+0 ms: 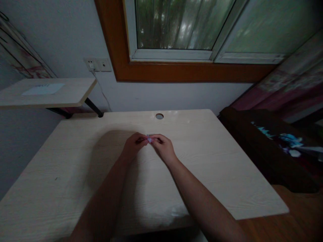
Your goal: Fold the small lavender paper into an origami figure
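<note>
Both hands meet over the far middle of a pale wood-grain table [202, 174]. Between their fingertips is a small pinkish-lilac piece [149, 138] that looks like folded paper; its exact shape is too small to make out. My left hand [134, 145] pinches it from the left with thumb and fingers. From the right, my right hand [163, 145] grips it the same way. The fingers cover part of the piece. Both forearms reach in from the bottom edge of the view.
A raised shelf [83, 90] on black legs holds a sheet of paper [44, 89] at the left. Behind the hands is a round cable hole [159, 116]. A cord [102, 89] hangs from the wall socket [97, 64]. Dark furniture [252, 144] with cluttered items stands right.
</note>
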Tool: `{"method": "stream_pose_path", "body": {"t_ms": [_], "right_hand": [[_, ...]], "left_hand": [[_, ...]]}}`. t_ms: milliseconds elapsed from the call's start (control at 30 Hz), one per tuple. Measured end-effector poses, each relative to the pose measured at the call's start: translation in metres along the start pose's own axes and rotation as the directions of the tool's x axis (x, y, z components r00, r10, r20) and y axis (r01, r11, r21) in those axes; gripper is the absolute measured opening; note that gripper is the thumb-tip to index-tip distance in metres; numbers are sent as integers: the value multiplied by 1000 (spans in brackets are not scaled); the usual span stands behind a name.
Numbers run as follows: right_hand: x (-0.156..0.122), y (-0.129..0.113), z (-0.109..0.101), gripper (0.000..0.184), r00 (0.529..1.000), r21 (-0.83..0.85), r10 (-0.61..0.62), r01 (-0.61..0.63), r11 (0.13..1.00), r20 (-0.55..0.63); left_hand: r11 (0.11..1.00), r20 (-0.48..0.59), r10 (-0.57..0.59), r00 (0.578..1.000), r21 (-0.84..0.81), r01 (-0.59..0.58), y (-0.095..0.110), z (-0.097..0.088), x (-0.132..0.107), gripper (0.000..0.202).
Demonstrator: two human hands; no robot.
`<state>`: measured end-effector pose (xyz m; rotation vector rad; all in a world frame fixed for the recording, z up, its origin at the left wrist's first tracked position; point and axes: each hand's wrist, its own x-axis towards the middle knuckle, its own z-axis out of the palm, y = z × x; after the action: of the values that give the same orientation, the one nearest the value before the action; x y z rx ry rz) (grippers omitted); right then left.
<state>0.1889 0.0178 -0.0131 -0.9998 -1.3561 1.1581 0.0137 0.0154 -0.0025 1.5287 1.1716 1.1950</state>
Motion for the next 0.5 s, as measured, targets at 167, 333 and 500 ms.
{"method": "stream_pose_path", "body": {"t_ms": [167,333,500], "right_hand": [[-1,-1,-2,21,998,-111,-65,62,992,-20],[-1,-4,-1,20,998,-82,-68,67,994,-7],[-1,-9,-1,19,996,-43,-84,85,995,30]], "left_hand": [[999,-17,42,999,24,-41,0,-1,1,16],[998,2,59,998,-2,-59,-4,-3,1,16],[996,2,67,998,-56,-67,-5,-4,2,15]]}}
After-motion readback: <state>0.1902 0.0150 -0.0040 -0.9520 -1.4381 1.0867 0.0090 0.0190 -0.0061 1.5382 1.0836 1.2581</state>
